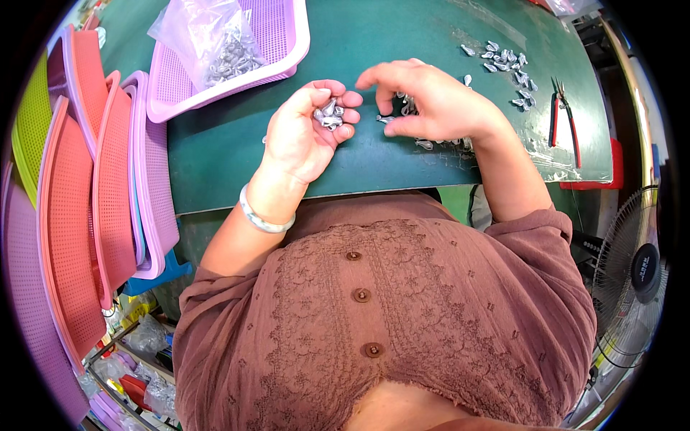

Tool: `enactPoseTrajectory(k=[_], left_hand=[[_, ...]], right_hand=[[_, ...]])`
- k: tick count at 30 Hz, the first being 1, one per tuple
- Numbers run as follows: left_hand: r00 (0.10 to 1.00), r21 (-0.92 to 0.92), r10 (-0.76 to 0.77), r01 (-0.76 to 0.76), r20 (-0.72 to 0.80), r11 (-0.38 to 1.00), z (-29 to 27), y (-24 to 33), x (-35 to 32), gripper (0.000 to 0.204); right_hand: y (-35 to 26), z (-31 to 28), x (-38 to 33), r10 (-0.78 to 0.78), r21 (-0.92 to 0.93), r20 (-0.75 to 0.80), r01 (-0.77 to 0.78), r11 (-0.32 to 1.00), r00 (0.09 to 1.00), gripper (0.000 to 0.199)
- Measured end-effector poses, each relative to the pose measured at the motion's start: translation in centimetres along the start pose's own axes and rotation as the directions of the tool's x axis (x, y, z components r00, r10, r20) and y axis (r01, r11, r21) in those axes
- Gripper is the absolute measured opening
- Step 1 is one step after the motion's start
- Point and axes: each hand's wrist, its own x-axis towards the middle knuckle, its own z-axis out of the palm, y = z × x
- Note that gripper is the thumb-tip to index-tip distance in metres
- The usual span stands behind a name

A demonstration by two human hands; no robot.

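Several small grey metal bits (329,113) sit cupped in the left hand (302,133), fingers curled round them. Right hand (431,100) lies at 3 o'clock of it, fingers bent down, pinching at loose bits (424,144) on the green surface (215,144). Approx half gathered; more bits (507,68) at 1 o'clock untouched. Right fingertips hide what's pinched; bag (215,39) contents unclear.
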Motion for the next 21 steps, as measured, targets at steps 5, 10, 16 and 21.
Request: enactPoseTrajectory(k=[5, 10, 16, 21], left_hand=[[0.999, 0.093, 0.011, -0.007, -0.040, 0.996, -0.1, 0.0, 0.0, 0.013], [1.000, 0.216, -0.005, 0.008, -0.015, 0.976, 0.0, -0.2, -0.2, 0.012], [0.999, 0.269, -0.047, 0.042, 0.013, 0.962, 1.0, -0.2, -0.6, 0.011], [0.999, 0.266, -0.021, 0.011, 0.035, 0.964, 1.6, -0.1, -1.0, 0.011]], right_hand=[[-0.5, 0.3, 0.0, 0.069, -0.157, 0.087, -0.055, 0.986, 0.994, 0.043], [0.0, 0.5, 0.2, 0.092, 0.124, -0.063, -0.083, 0.989, 0.994, 0.042], [0.2, 0.6, 0.5, 0.172, 0.633, -0.112, -0.064, 0.772, 0.979, 0.042], [-0.1, 0.5, 0.6, 0.202, 0.726, -0.048, -0.105, 0.679, 0.978, 0.042]])
